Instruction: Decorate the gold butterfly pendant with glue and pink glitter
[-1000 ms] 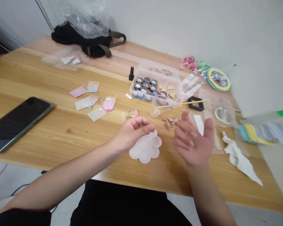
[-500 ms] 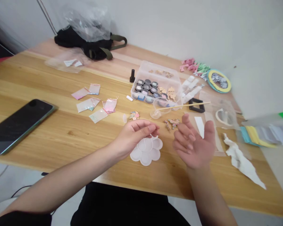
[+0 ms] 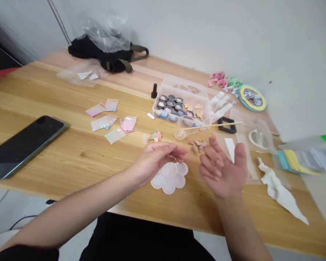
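My left hand (image 3: 161, 157) hovers over the far edge of a white flower-shaped palette (image 3: 168, 181), its fingers loosely bent and apart from the thumb, with nothing seen in them. To the right, my right hand (image 3: 224, 166) is raised palm up, thumb and fingers apart, holding nothing. Beyond the hands lie a decorated butterfly piece (image 3: 200, 145) and another colourful ornament (image 3: 156, 136). A wooden stick (image 3: 214, 126) rests across a small clear cup (image 3: 180, 133). Behind it stands an open clear plastic box (image 3: 184, 81) with several small round pots (image 3: 170, 103) and gold pieces.
A phone (image 3: 27, 145) lies at the left, near several small powder bags (image 3: 100, 122). A black bag (image 3: 97, 54) is at the back. On the right are a black frame (image 3: 227, 129), crumpled tissue (image 3: 281, 192), a yellow-and-blue ring (image 3: 243, 98) and coloured sheets (image 3: 296, 159).
The fingers of my left hand have spread from the thumb, and the hand sits slightly lower and to the right. My right hand keeps nearly the same pose. The view has shifted slightly.
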A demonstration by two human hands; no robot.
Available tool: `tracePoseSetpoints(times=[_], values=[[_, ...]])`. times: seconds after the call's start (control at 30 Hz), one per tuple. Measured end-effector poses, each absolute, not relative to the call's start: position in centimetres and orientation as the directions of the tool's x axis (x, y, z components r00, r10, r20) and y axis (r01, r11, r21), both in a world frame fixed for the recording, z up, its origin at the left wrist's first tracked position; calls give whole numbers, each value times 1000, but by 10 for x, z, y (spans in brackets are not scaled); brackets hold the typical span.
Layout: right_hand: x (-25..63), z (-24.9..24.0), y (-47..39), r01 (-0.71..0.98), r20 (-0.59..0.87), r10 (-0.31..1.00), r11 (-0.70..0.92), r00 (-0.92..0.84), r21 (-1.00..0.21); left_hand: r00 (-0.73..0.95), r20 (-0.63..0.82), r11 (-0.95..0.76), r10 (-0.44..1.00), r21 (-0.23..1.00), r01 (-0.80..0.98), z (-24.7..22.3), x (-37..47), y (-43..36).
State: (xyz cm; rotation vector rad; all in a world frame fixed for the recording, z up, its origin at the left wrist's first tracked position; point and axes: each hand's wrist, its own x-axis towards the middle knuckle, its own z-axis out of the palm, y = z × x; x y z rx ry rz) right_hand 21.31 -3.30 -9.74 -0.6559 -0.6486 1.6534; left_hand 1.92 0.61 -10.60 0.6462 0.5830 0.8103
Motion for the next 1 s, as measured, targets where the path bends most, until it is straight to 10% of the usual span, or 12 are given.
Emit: tracePoseSetpoints(times=[1.0], values=[[212, -97, -33, -598, -116, 988, -152, -100, -787, 611, -224, 486, 759, 820, -302, -99, 16, 5]])
